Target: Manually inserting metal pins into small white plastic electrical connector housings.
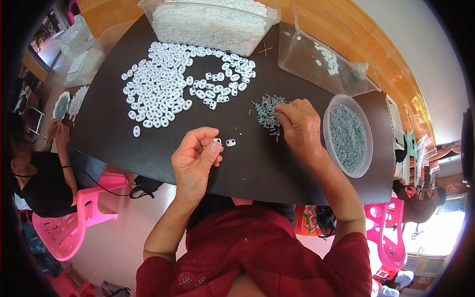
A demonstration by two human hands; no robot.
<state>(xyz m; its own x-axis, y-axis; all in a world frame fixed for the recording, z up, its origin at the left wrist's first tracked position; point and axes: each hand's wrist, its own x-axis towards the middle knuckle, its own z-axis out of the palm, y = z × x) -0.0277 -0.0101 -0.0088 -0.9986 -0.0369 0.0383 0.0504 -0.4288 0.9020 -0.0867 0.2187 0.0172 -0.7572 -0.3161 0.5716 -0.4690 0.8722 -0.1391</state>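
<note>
My left hand [197,153] pinches a small white plastic piece [217,141] with holes between thumb and fingertips, above the near part of the dark table. Just right of it lies a similar white piece [230,142], loose on the tabletop. My right hand [301,126] reaches to the edge of a heap of tiny grey metal rods [267,112], perhaps springs or screws. Its thumb and fingers are closed together there; whatever sits between them is hidden. Farther left spreads a large group of white oval two-holed pieces [156,81], with more scattered pieces [217,89] beside it.
A clear bin [208,29] full of white pieces stands at the back. Right of it is a clear tray [302,62] with a few white bits. A round tub [368,148] of grey rods sits at right. Another person [44,173] works at left, near a pink chair [81,218].
</note>
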